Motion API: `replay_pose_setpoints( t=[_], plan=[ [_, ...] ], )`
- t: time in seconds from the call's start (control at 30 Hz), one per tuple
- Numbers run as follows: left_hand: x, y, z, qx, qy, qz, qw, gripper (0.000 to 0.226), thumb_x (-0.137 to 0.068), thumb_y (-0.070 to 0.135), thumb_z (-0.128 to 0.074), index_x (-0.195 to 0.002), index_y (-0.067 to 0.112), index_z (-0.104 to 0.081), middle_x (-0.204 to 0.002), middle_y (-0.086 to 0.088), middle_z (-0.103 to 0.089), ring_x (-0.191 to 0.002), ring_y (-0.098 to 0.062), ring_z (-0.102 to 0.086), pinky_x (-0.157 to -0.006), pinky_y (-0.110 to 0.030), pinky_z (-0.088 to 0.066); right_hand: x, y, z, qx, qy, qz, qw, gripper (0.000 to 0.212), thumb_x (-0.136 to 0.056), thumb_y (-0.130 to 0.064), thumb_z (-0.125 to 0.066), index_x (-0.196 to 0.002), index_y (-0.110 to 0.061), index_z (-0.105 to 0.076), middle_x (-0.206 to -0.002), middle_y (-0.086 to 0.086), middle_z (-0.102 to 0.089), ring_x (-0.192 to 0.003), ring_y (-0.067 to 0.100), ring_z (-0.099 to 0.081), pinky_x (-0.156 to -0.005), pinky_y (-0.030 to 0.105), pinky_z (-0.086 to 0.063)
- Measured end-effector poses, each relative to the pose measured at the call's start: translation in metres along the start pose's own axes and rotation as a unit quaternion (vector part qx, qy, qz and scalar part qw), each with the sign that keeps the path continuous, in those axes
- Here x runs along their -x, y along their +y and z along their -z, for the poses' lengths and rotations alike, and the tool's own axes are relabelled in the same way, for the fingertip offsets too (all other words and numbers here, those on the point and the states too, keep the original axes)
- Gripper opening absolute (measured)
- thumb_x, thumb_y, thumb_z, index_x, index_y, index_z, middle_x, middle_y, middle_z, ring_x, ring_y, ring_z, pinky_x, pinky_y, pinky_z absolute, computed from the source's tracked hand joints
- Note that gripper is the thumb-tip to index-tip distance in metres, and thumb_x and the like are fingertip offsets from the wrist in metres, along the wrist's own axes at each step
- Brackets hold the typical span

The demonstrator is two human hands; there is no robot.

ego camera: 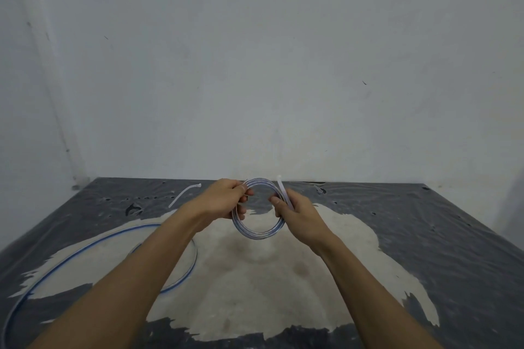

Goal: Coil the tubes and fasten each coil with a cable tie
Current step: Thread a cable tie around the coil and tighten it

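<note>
Left hand point(226, 198) pinches the coiled tube point(258, 209) on its left side, right hand point(298, 214) grips the right side plus a white cable tie point(284, 190), coil held above the table point(425, 235). Best to keep loops bunched tight while threading the tie round all turns; second tube point(93, 246) lies uncoiled at left, spare tie point(184, 193) beyond it

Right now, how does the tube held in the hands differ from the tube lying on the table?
The held tube is wound into a small tight coil of several turns, gripped by the left hand and right hand. The table tube lies loose in one wide loop, untouched. Both are clear with a blue line.
</note>
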State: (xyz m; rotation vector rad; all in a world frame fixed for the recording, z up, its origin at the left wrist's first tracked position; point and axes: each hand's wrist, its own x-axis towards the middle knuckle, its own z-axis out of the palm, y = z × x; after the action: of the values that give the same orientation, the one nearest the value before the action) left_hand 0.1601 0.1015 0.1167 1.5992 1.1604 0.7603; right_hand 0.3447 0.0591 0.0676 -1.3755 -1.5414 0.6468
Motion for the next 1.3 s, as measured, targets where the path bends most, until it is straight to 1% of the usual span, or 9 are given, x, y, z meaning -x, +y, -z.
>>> replay_pose_setpoints(
  t=[0.13, 0.23, 0.33, 0.5, 0.77, 0.97, 1.13, 1.2, 1.3],
  plan=[
    [0.005, -0.002, -0.004, 0.016, -0.006, 0.003, 1.000, 0.027, -0.104, 0.021, -0.037, -0.095, 0.010, -0.060, -0.084, -0.005, -0.053, -0.068, -0.016, -0.056, -0.076, -0.038, -0.056, 0.000, 0.000, 0.002, 0.015, 0.019, -0.012, 1.000, 0.032, -0.100, -0.033, -0.056, -0.077, -0.012, -0.062, -0.065, -0.009, -0.058, -0.053, 0.000, -0.046, -0.057, 0.019, -0.037],
    [0.004, -0.005, -0.006, 0.008, 0.006, -0.017, 1.000, 0.028, -0.104, 0.021, -0.037, -0.097, 0.008, -0.061, -0.081, -0.004, -0.052, -0.066, -0.016, -0.056, -0.078, -0.038, -0.056, 0.001, -0.003, 0.002, -0.089, 0.040, -0.057, 0.994, 0.035, -0.100, -0.038, -0.056, -0.086, -0.009, -0.070, -0.074, -0.001, -0.065, -0.048, 0.005, -0.039, -0.050, 0.022, -0.032],
    [0.001, -0.006, -0.006, 0.025, 0.018, -0.032, 0.999, 0.029, -0.104, 0.020, -0.038, -0.100, 0.007, -0.063, -0.078, -0.003, -0.051, -0.061, -0.014, -0.055, -0.082, -0.043, -0.056, 0.002, -0.006, 0.005, -0.270, 0.045, -0.132, 0.953, 0.029, -0.098, -0.037, -0.060, -0.104, -0.012, -0.073, -0.078, -0.002, -0.070, -0.044, 0.008, -0.027, -0.041, 0.022, -0.022],
    [0.003, -0.004, -0.008, 0.042, 0.027, -0.058, 0.997, 0.029, -0.104, 0.018, -0.040, -0.101, 0.003, -0.065, -0.079, -0.002, -0.054, -0.059, -0.012, -0.050, -0.060, -0.026, -0.056, 0.001, -0.002, 0.010, -0.381, 0.006, -0.248, 0.890, 0.016, -0.088, -0.032, -0.072, -0.097, -0.018, -0.073, -0.092, -0.004, -0.078, -0.039, 0.004, -0.022, -0.035, 0.016, -0.014],
    [-0.001, -0.006, -0.013, 0.100, 0.078, -0.051, 0.991, 0.028, -0.104, 0.017, -0.042, -0.098, 0.000, -0.063, -0.078, -0.005, -0.057, -0.058, -0.015, -0.052, -0.053, -0.023, -0.055, 0.003, -0.005, 0.011, -0.316, -0.002, -0.238, 0.919, 0.034, -0.089, -0.039, -0.071, -0.111, -0.013, -0.072, -0.106, 0.003, -0.078, -0.044, 0.007, -0.022, -0.036, 0.017, -0.019],
    [-0.004, -0.002, -0.009, 0.139, 0.103, -0.049, 0.984, 0.025, -0.103, 0.015, -0.043, -0.094, 0.003, -0.063, -0.079, -0.006, -0.056, -0.060, -0.016, -0.053, -0.050, -0.022, -0.056, 0.006, -0.004, 0.009, -0.312, -0.011, -0.213, 0.926, 0.018, -0.094, -0.027, -0.067, -0.105, -0.013, -0.073, -0.107, 0.006, -0.078, -0.042, 0.006, -0.023, -0.037, 0.017, -0.020],
    [-0.002, -0.008, -0.006, 0.094, 0.103, -0.048, 0.989, 0.027, -0.103, 0.014, -0.042, -0.097, 0.000, -0.064, -0.078, -0.006, -0.056, -0.058, -0.016, -0.051, -0.052, -0.024, -0.054, 0.005, -0.007, 0.008, -0.167, 0.023, -0.211, 0.963, 0.045, -0.100, -0.049, -0.050, -0.108, -0.008, -0.066, -0.107, 0.008, -0.074, -0.047, 0.011, -0.025, -0.045, 0.024, -0.022],
    [0.000, -0.012, -0.004, 0.042, 0.090, -0.047, 0.994, 0.028, -0.103, 0.016, -0.043, -0.096, 0.000, -0.065, -0.078, -0.007, -0.057, -0.058, -0.017, -0.051, -0.056, -0.028, -0.053, 0.005, -0.009, 0.008, -0.133, 0.046, -0.213, 0.967, 0.038, -0.105, -0.045, -0.035, -0.110, -0.012, -0.054, -0.101, 0.002, -0.066, -0.051, 0.012, -0.031, -0.047, 0.024, -0.027],
    [0.004, -0.016, -0.006, -0.040, 0.065, -0.036, 0.996, 0.028, -0.103, 0.017, -0.044, -0.098, 0.001, -0.066, -0.081, -0.007, -0.061, -0.059, -0.017, -0.055, -0.053, -0.024, -0.053, 0.005, -0.009, 0.006, -0.108, 0.064, -0.142, 0.982, 0.023, -0.106, -0.029, -0.040, -0.095, -0.015, -0.055, -0.090, 0.002, -0.057, -0.063, 0.014, -0.047, -0.057, 0.026, -0.043]
  ],
)
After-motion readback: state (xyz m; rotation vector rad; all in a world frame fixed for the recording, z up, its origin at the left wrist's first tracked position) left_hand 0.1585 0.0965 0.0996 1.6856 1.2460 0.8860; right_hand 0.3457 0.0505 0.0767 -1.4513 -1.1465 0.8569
